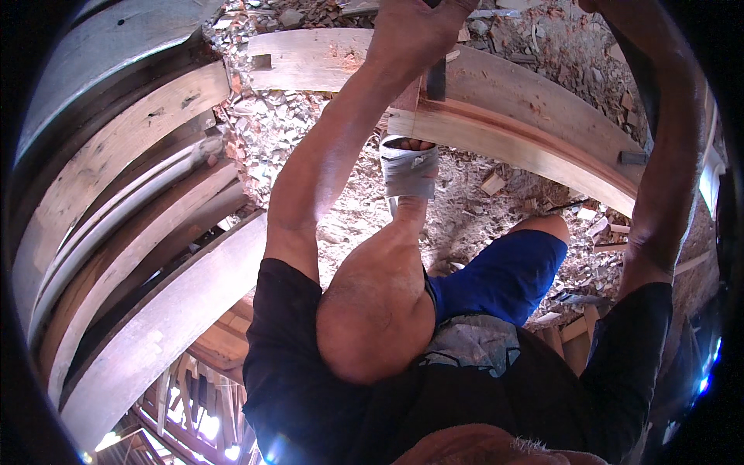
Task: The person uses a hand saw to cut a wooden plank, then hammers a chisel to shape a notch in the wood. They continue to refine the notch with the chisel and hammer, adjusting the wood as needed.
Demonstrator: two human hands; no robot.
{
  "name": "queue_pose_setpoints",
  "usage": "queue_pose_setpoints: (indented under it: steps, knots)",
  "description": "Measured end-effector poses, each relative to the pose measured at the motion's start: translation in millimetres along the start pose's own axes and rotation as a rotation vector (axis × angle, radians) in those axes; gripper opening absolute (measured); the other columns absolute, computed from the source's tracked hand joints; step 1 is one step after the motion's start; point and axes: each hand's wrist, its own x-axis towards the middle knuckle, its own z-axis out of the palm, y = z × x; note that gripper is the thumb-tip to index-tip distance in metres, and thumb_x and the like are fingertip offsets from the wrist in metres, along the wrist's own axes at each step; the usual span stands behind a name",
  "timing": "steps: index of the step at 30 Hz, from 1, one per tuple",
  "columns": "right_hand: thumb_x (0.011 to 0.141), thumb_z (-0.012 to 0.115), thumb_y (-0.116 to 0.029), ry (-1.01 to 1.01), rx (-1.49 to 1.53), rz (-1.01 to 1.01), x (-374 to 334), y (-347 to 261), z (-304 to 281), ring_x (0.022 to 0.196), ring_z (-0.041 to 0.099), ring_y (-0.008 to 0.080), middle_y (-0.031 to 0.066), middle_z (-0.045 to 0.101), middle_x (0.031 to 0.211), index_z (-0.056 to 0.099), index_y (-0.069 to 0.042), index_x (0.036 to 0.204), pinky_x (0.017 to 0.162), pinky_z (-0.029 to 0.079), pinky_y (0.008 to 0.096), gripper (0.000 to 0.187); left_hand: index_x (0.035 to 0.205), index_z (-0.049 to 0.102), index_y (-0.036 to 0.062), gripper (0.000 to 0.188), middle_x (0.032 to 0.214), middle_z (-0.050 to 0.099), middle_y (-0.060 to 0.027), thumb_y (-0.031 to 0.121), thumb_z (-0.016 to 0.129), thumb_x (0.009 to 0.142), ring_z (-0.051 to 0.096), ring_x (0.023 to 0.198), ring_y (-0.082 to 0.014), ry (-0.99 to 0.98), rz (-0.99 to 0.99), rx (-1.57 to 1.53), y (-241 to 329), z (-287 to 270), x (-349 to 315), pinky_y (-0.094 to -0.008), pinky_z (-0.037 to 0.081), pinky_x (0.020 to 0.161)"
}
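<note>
My left hand [422, 29] is closed in a fist at the top edge, above a pale curved wooden beam [535, 93]. A chisel [436, 80] with a dark flat blade appears to run down from this fist against the beam's near side; its upper end is mostly hidden by the fingers. The beam has a square mortise [261, 62] cut near its left end. My right hand [608, 5] is raised at the top right, mostly cut off by the frame, so its fingers and anything in them are hidden. My sandalled foot [409, 167] is set against the beam's lower edge.
Wood chips [283, 136] cover the ground around the beam. Several long planks [128, 143] are stacked at the left, with a pale board [170, 310] closest to me. A small dark block [633, 157] sits at the beam's right end. Scrap wood [575, 329] lies beside my hip.
</note>
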Motion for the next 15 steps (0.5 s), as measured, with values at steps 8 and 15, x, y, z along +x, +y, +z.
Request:
queue_pose_setpoints:
  steps: [8,15]
  knots:
    - [0.090,0.080,-0.028,-0.004,0.204,0.149,-3.7,2.8,-2.6,0.071,0.067,0.0144,0.0081,0.066,0.091,0.046,-0.001,0.149,0.063,0.056,0.0315,0.074,0.126,0.055,-0.0008,0.049,0.094,0.063,-0.0024,0.033,0.077,0.098,0.060,0.079,-0.0106,0.032,0.021,-0.002,-6.3,-2.9,0.6,-0.0275,0.052,0.068]
    - [0.090,0.079,-0.026,0.004,0.356,0.055,0.1,1.8,0.4,0.075,0.067,0.0170,0.0070,0.066,0.093,0.049,-0.004,0.147,0.068,0.056,0.0334,0.067,0.131,0.053,-0.0004,0.053,0.099,0.066,-0.0063,0.033,0.077,0.097,0.063,0.084,-0.0150,0.056,0.036,0.112,1.1,-7.1,-8.6,-0.0306,0.054,0.074]
